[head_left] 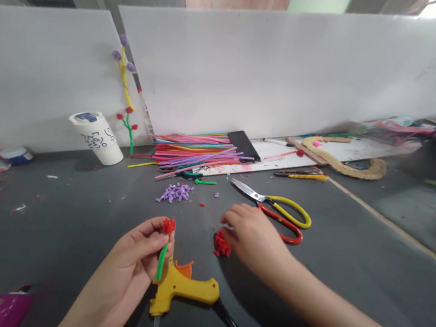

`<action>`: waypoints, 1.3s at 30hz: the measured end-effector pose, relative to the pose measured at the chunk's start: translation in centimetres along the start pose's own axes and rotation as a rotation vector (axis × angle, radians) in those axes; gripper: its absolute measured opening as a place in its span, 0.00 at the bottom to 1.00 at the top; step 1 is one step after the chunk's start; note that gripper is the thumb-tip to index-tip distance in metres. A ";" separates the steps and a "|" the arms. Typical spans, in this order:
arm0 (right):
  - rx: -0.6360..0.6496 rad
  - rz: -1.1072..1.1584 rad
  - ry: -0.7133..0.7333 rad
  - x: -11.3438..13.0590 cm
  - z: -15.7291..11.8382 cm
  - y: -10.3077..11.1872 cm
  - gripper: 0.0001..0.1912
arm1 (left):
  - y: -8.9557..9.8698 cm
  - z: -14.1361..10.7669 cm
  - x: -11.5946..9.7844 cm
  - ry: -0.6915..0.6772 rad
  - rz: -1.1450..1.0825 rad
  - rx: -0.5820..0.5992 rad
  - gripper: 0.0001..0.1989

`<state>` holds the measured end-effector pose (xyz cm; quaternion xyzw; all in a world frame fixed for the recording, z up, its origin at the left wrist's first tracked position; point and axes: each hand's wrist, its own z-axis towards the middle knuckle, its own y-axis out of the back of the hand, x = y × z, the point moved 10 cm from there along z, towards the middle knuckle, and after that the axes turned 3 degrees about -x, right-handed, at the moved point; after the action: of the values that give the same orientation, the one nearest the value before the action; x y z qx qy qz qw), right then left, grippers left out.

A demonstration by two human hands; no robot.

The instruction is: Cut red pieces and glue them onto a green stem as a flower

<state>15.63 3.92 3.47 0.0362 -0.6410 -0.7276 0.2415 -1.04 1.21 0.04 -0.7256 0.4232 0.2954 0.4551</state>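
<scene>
My left hand [141,259] pinches a green stem [161,262] with a cluster of small red pieces [169,225] at its top. Over the right edge of a pile of red pieces [222,244] hovers my right hand [252,233]; its fingers are bent, and whether they hold a piece is hidden. Beneath and beside my left hand lies a yellow glue gun [190,288] with an orange trigger. Open scissors [275,210] with yellow and red handles lie beyond my right hand. A heap of purple pieces [175,193] sits farther forward.
Coloured pipe cleaners [196,151] lie at the back beside a black phone [244,145]. A white cup [99,139] stands left of them, near a small red-flowered stem [130,132]. A yellow cutter [307,175] and a curved cardboard piece [346,166] are at the back right.
</scene>
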 end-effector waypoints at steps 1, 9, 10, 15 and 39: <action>0.002 -0.018 -0.032 -1.2 0.3 0.3 0.09 | -0.1 0.0 0.2 0.017 0.001 0.014 0.07; 0.009 0.015 -0.041 -2.0 0.4 -1.7 0.09 | -1.0 -0.1 1.3 0.077 0.023 0.076 0.07; 0.003 0.029 -0.041 -1.9 0.4 -1.8 0.10 | -1.0 -0.2 1.3 0.076 0.028 0.078 0.07; -0.043 0.186 -0.095 -2.1 0.4 -1.1 0.09 | -1.1 -0.4 1.9 0.107 0.015 0.051 0.08; 0.145 1.110 -0.065 1.8 -2.4 1.0 0.08 | -2.2 -1.6 5.3 0.357 0.036 0.116 0.08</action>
<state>15.20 0.94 4.43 -0.3126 -0.6193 -0.4461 0.5655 3.49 -1.56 -2.71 -0.7313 0.5265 0.1451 0.4085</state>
